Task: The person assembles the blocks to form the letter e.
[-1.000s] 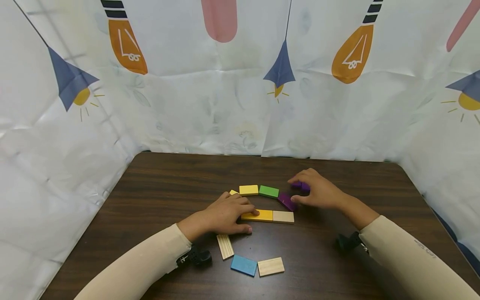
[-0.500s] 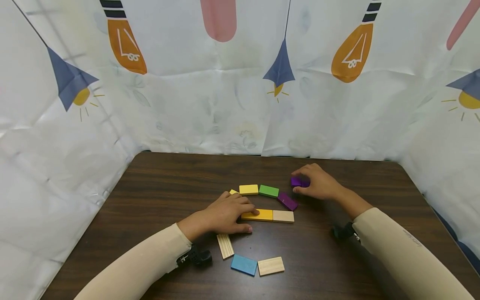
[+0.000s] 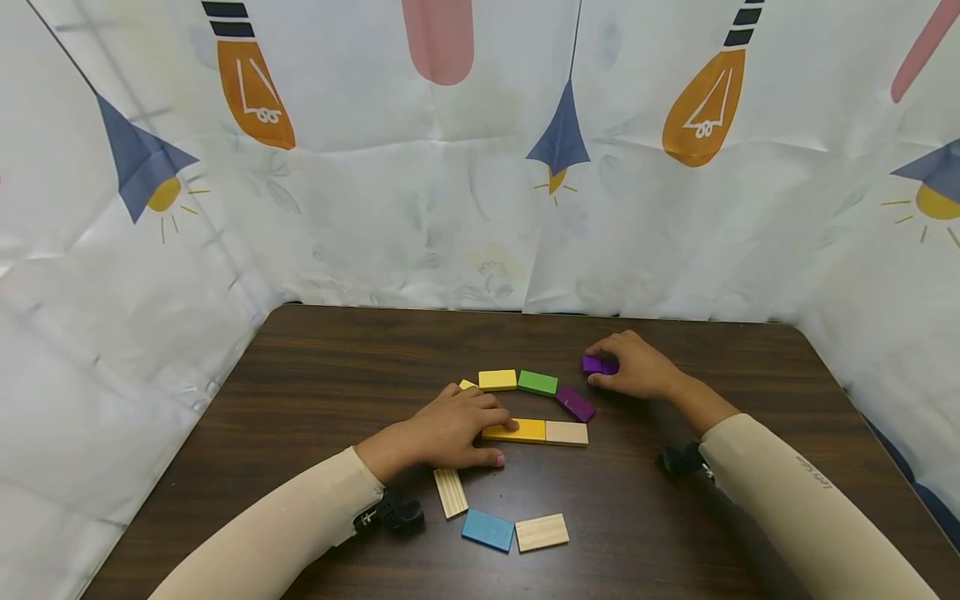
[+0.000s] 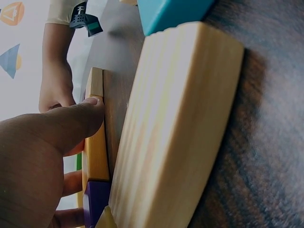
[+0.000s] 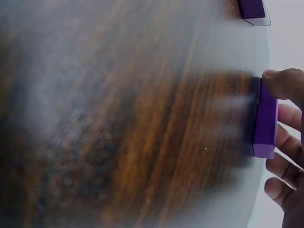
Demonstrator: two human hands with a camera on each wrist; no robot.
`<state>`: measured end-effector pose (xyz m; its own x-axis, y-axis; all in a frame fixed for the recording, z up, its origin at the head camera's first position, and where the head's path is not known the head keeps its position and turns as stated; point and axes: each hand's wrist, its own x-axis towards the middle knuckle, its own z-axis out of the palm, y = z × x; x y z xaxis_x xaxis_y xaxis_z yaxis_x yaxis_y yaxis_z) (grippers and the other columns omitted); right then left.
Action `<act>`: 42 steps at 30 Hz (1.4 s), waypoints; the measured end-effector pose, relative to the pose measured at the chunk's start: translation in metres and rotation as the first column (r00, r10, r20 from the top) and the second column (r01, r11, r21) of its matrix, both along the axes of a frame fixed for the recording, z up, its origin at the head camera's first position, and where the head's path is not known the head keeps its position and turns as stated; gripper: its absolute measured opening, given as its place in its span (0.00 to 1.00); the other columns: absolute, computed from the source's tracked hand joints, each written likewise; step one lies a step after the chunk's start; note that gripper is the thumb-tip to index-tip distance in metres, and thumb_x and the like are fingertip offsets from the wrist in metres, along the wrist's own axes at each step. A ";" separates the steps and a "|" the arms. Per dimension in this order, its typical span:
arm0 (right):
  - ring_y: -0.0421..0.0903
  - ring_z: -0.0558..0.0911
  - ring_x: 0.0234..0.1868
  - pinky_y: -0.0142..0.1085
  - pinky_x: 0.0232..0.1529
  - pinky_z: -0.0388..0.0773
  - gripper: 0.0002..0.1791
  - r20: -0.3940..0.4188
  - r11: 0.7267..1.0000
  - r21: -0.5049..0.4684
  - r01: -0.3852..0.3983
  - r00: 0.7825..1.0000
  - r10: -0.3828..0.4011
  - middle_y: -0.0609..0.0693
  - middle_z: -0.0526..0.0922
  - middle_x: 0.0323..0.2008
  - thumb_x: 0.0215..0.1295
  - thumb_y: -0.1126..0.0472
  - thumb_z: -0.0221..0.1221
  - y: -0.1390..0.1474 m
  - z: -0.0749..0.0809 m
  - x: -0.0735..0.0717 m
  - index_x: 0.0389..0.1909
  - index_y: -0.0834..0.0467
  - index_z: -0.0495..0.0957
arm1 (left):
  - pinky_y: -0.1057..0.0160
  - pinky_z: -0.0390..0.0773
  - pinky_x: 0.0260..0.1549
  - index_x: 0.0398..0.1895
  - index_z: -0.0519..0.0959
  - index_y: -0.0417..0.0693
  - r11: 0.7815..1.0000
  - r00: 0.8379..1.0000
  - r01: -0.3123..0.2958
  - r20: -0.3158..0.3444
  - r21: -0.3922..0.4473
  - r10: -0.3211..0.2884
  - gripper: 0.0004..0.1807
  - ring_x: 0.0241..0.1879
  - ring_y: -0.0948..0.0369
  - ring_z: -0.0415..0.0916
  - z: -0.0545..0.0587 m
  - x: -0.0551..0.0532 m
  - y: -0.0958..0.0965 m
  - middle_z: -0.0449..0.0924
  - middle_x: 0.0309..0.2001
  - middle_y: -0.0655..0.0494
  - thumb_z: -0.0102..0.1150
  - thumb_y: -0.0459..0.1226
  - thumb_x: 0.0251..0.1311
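Observation:
In the head view my left hand [image 3: 453, 427] rests over the left end of a row of wooden blocks, its index fingertip on an orange-yellow block [image 3: 528, 431]. A pale wood block [image 3: 567, 434] continues that row. The left wrist view shows a purple block [image 4: 96, 199], mostly hidden from the head view by this hand. At the back right, my right hand [image 3: 633, 367] holds two small purple blocks [image 3: 592, 365] end to end, thumb on the near side and fingers behind. In the right wrist view the thumb touches one purple block [image 5: 266, 121].
Behind the row curve a yellow block [image 3: 497, 380], a green block [image 3: 537, 383] and a dark purple block [image 3: 575, 403]. Nearer lie a striped wood block [image 3: 451, 493], a blue block [image 3: 487, 531] and a pale block [image 3: 542, 532] on the brown table [image 3: 360, 350].
My right hand has moved slightly back and left, away from the dark purple block, closing around the two small purple blocks. The left hand has not moved.

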<state>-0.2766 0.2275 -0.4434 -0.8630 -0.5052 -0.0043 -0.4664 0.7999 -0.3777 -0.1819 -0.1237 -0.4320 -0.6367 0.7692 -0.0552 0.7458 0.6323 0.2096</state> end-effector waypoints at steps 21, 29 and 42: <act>0.55 0.75 0.56 0.52 0.57 0.75 0.22 -0.106 0.997 -0.055 -0.049 0.993 0.043 0.55 0.83 0.52 0.63 0.54 0.70 -0.002 0.005 0.012 0.54 0.60 0.83 | 0.49 0.65 0.55 0.64 0.78 0.67 1.000 1.000 0.004 0.002 0.014 -0.004 0.25 0.62 0.58 0.69 0.001 0.000 0.000 0.76 0.60 0.64 0.62 0.59 0.66; 0.52 0.76 0.55 0.51 0.55 0.76 0.20 -0.131 0.993 -0.074 -0.093 0.988 0.083 0.50 0.84 0.49 0.61 0.56 0.72 0.001 0.011 0.030 0.53 0.58 0.85 | 0.48 0.65 0.56 0.64 0.78 0.66 1.000 1.000 -0.001 0.004 0.003 0.001 0.26 0.62 0.58 0.69 0.001 0.001 0.000 0.76 0.59 0.64 0.62 0.60 0.66; 0.49 0.76 0.55 0.50 0.55 0.77 0.19 -0.151 0.980 -0.082 -0.181 0.974 0.168 0.44 0.83 0.49 0.60 0.57 0.74 0.002 0.016 0.057 0.52 0.54 0.85 | 0.46 0.64 0.59 0.65 0.78 0.67 1.000 1.000 -0.007 0.008 -0.004 0.007 0.26 0.62 0.58 0.69 0.001 0.000 0.000 0.76 0.60 0.64 0.61 0.60 0.66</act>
